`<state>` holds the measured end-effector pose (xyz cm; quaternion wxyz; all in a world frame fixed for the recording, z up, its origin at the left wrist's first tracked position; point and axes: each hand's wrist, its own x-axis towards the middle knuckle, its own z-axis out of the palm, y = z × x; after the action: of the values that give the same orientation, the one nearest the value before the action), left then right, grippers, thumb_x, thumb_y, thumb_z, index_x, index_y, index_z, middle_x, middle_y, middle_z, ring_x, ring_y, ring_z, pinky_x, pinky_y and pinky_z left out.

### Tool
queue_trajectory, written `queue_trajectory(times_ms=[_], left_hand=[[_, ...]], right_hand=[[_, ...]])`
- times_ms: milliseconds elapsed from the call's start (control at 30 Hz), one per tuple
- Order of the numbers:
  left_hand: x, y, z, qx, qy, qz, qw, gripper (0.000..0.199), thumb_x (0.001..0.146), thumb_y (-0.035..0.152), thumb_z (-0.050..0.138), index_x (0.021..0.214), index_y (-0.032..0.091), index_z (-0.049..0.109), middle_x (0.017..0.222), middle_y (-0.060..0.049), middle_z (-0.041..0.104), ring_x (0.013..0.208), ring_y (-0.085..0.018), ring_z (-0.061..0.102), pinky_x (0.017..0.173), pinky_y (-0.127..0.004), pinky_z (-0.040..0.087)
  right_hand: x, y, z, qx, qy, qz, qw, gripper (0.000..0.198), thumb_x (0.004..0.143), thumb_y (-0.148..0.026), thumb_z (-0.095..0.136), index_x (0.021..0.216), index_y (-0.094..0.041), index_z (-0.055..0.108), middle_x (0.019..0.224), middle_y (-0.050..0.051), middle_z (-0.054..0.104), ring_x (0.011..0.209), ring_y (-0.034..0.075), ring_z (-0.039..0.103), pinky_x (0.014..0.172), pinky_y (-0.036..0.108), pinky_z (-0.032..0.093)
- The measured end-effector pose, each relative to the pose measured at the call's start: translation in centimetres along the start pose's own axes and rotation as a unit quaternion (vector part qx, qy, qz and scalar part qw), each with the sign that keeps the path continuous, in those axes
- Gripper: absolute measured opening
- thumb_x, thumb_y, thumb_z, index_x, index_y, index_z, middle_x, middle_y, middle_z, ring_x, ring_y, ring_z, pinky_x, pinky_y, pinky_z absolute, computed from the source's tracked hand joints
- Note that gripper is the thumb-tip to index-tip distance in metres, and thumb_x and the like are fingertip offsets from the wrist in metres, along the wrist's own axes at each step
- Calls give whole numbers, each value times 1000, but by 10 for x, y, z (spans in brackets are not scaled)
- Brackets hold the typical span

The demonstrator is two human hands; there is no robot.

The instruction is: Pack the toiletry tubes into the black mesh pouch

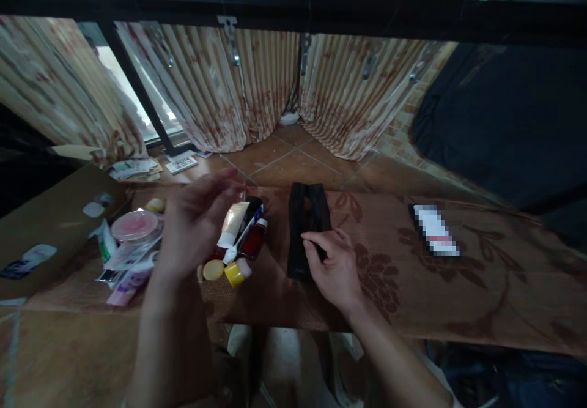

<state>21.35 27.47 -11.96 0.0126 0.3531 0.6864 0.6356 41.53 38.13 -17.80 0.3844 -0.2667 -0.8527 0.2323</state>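
Note:
A long black pouch (300, 261) lies on the cloth-covered table, its top opening parted. My right hand (332, 264) has thumb and forefinger closed on the pouch's right edge. My left hand (197, 224), blurred by motion, is raised over the left of the table with its fingers stretched out, and nothing shows in it. Just right of it sits a cluster: a cream tube with a white cap (233, 221), a toothbrush (243, 237), a dark red bottle (254, 240), a round yellow-lidded container (213, 270) and a small yellow container with a white cap (236, 272).
Left of my left hand lie a pink round container (134, 226), a pink-and-purple tube (131, 282) and other packets. A cardboard box (59, 224) stands at the far left. To the right is a phone (435, 230) with a blurred screen. A dark bar (293, 10) crosses above the table.

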Motion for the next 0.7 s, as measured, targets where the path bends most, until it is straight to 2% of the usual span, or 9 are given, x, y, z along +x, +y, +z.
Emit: queue_trajectory(times_ms=[67,100,133,200,267,367,533,700], left_hand=[[15,-19,-3,136,11,-55,989,26,81,27,59,102,15,69,91,-8,72,82,-22,67,75,-35,53],[19,-29,-5,223,-15,-91,970,28,81,28,57,102,14,69,88,-9,73,80,-23,67,74,-35,52],[20,-37,-6,287,-67,-117,948,29,81,29,56,103,14,68,88,-10,73,82,-25,67,74,-35,51],[17,-49,-6,370,-135,-135,909,27,82,33,55,102,18,66,92,-10,73,87,-26,67,76,-34,49],[10,-54,-2,428,-177,-144,875,27,81,37,56,100,19,64,97,-13,71,94,-29,66,78,-36,48],[3,-54,2,475,-204,-140,844,30,78,39,58,98,17,62,104,-18,69,101,-33,64,81,-39,48],[0,-55,1,490,-216,-109,837,25,78,31,56,100,19,61,101,-14,70,98,-29,65,82,-35,48],[0,-56,-1,506,-232,-129,820,34,77,33,52,107,17,60,105,-15,69,100,-31,65,83,-38,49]], right_hand=[[-1,2,-1,-1,8,-8,1000,15,88,-21,55,93,-26,68,83,-1,73,79,18,66,97,43,37],[-1,4,-1,-3,13,-11,1000,15,89,-21,55,93,-25,68,82,0,72,78,18,66,96,44,38],[-1,5,-1,-2,11,-17,1000,14,89,-22,55,94,-25,68,83,0,72,78,18,66,96,44,38],[-2,7,0,-2,12,-27,1000,14,90,-24,55,94,-25,68,83,0,72,77,19,66,94,45,39],[-2,8,1,-6,9,-34,999,14,90,-25,55,94,-25,68,82,1,72,77,20,66,91,45,41],[-2,8,2,-10,12,-38,999,14,90,-26,55,94,-25,68,84,2,73,79,21,66,90,46,42],[-3,9,2,-9,17,-40,999,14,90,-27,56,94,-24,69,84,3,73,79,21,66,88,45,44],[-3,9,2,-17,8,-41,999,14,90,-25,56,96,-24,69,86,3,73,80,20,66,89,44,43]])
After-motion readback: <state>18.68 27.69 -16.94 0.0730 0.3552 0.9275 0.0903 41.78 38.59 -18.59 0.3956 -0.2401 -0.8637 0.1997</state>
